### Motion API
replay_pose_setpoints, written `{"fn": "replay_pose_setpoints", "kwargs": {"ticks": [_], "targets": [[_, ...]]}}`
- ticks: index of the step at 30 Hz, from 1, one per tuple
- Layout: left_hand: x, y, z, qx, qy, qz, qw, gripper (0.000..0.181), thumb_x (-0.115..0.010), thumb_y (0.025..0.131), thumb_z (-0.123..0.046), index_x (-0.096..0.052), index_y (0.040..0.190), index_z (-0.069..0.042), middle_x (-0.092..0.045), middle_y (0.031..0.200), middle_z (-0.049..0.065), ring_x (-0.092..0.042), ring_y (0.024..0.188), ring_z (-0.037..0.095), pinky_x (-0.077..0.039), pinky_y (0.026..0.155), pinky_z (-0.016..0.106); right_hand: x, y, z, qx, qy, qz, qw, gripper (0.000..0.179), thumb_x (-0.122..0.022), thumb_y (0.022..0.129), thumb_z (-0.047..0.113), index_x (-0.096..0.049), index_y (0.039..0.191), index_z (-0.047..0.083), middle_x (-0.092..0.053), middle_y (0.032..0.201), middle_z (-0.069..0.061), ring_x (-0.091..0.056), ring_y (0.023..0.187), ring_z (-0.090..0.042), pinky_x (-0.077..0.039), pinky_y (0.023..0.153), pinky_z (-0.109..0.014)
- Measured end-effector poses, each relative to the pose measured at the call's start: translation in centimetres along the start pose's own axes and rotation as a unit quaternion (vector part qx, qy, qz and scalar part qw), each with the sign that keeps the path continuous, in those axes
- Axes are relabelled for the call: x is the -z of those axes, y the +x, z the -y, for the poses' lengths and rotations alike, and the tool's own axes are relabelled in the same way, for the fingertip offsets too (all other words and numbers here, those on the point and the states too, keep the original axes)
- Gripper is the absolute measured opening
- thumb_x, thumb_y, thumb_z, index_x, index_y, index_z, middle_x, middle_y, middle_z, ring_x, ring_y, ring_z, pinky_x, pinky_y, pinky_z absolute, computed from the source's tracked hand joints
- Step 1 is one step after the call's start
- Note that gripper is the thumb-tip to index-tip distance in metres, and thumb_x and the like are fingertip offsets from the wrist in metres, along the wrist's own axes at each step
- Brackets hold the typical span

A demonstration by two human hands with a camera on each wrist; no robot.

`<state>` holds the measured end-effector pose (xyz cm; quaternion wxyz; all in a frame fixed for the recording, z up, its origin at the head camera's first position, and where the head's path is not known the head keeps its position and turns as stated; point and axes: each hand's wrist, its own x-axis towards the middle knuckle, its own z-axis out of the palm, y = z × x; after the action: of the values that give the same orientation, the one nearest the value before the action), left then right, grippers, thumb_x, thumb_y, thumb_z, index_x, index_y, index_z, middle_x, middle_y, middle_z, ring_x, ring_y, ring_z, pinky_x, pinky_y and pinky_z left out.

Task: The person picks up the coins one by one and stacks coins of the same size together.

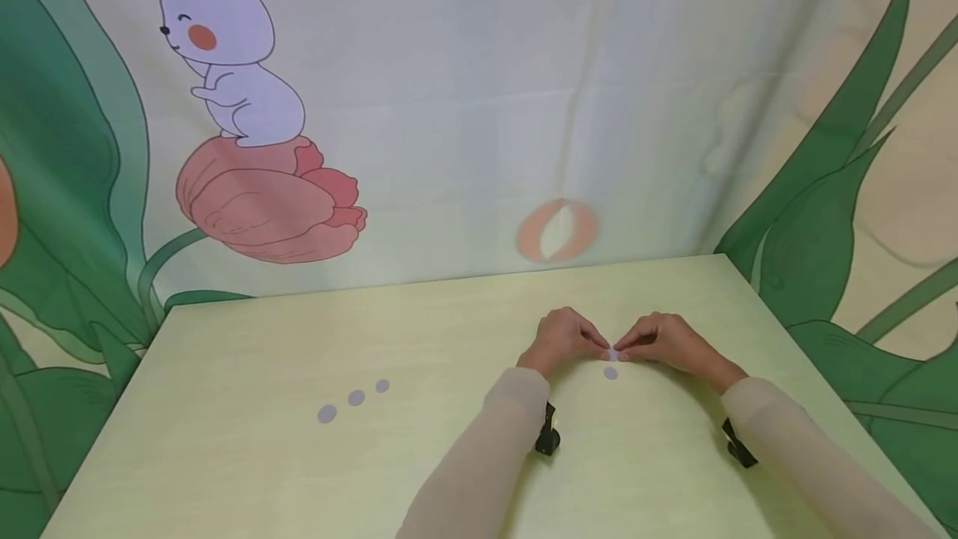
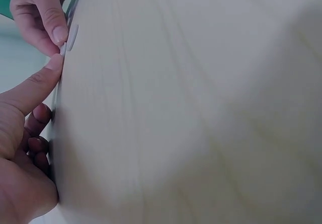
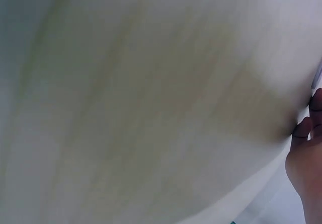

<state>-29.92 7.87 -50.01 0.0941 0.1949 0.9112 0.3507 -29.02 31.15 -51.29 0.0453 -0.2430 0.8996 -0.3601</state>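
In the head view my left hand [image 1: 563,339] and right hand [image 1: 666,341] meet fingertip to fingertip on the right part of the table. Between them they pinch a small flat pale-purple disc [image 1: 614,354], one hand at each side. A second disc [image 1: 610,373] lies on the table just on the near side of the pinched one. The left wrist view shows my left hand [image 2: 27,98] with its thumb tip at the lower edge of the disc [image 2: 63,49]. There, the right hand's fingers hold its upper edge.
Three similar discs [image 1: 356,398] lie in a slanting row on the left half of the pale wooden table [image 1: 449,456]. Part of another disc [image 1: 653,361] shows under the right hand. A printed curtain [image 1: 449,106] with a rabbit and leaves hangs behind the table's far edge.
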Motion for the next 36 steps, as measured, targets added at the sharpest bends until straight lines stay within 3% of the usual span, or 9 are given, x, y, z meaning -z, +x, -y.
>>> {"fn": "replay_pose_setpoints", "kwargs": {"ticks": [7, 12, 17, 22, 27, 32, 36], "targets": [[0.4, 0.0, 0.6, -0.01, 0.021, -0.002, 0.9997, 0.01, -0.089, 0.078, -0.036, -0.084, 0.083, -0.03, -0.075, 0.089, -0.017, -0.066, 0.098, 0.007, -0.045, 0.096, 0.032, -0.7, 0.8, 0.0, 0.053, -0.022, -0.011, 0.9983, 0.016, -0.086, 0.081, 0.02, -0.083, 0.095, 0.024, -0.073, 0.088, 0.014, -0.061, 0.082, -0.007, -0.048, 0.071, -0.025], [1.2, -0.6, 1.4, -0.013, 0.07, -0.009, 0.9974, 0.01, -0.088, 0.077, -0.041, -0.083, 0.08, -0.033, -0.075, 0.091, -0.019, -0.065, 0.096, 0.011, -0.039, 0.091, 0.038, -1.5, 2.0, 0.2, 0.06, -0.024, 0.01, 0.9979, 0.017, -0.086, 0.081, 0.025, -0.083, 0.097, 0.028, -0.072, 0.089, 0.017, -0.06, 0.084, -0.007, -0.046, 0.074, -0.027], [2.3, -1.1, 2.4, -0.01, 0.074, -0.012, 0.9971, 0.01, -0.088, 0.077, -0.041, -0.083, 0.08, -0.033, -0.074, 0.09, -0.019, -0.064, 0.095, 0.011, -0.036, 0.09, 0.04, -2.2, 3.2, 1.2, 0.062, -0.04, 0.02, 0.9971, 0.016, -0.086, 0.081, 0.026, -0.083, 0.096, 0.031, -0.071, 0.088, 0.019, -0.056, 0.083, -0.009, -0.042, 0.075, -0.03], [3.3, -1.4, 3.4, -0.022, 0.081, -0.008, 0.9964, 0.01, -0.087, 0.079, -0.041, -0.083, 0.08, -0.032, -0.075, 0.088, -0.019, -0.065, 0.096, 0.009, -0.041, 0.094, 0.04, -2.7, 4.2, 2.1, 0.063, -0.043, 0.031, 0.9966, 0.015, -0.086, 0.082, 0.025, -0.083, 0.095, 0.031, -0.069, 0.084, 0.018, -0.056, 0.081, -0.009, -0.043, 0.075, -0.029], [4.1, -1.9, 3.8, -0.038, 0.053, 0.004, 0.9978, 0.01, -0.088, 0.079, -0.034, -0.084, 0.08, -0.025, -0.076, 0.082, -0.016, -0.066, 0.093, 0.007, -0.047, 0.096, 0.033, -3.1, 4.8, 2.9, 0.072, -0.032, 0.047, 0.9958, 0.015, -0.084, 0.084, 0.024, -0.082, 0.098, 0.03, -0.07, 0.087, 0.018, -0.058, 0.084, -0.009, -0.044, 0.077, -0.029], [4.6, -2.2, 4.3, -0.051, 0.007, 0.002, 0.9987, 0.009, -0.089, 0.078, -0.025, -0.084, 0.08, -0.019, -0.076, 0.078, -0.012, -0.065, 0.086, 0.004, -0.05, 0.086, 0.021, -3.4, 5.4, 3.5, 0.102, -0.014, 0.051, 0.9934, 0.016, -0.084, 0.084, 0.019, -0.083, 0.099, 0.024, -0.074, 0.092, 0.014, -0.066, 0.086, -0.007, -0.052, 0.078, -0.025], [4.7, -2.8, 4.8, -0.041, -0.005, -0.002, 0.9991, 0.008, -0.089, 0.079, -0.022, -0.083, 0.08, -0.017, -0.076, 0.077, -0.011, -0.064, 0.083, 0.003, -0.049, 0.084, 0.02, -3.9, 5.8, 3.8, 0.113, 0.002, 0.058, 0.9919, 0.015, -0.083, 0.084, 0.016, -0.083, 0.099, 0.019, -0.074, 0.092, 0.01, -0.069, 0.086, -0.006, -0.055, 0.077, -0.024]]}}
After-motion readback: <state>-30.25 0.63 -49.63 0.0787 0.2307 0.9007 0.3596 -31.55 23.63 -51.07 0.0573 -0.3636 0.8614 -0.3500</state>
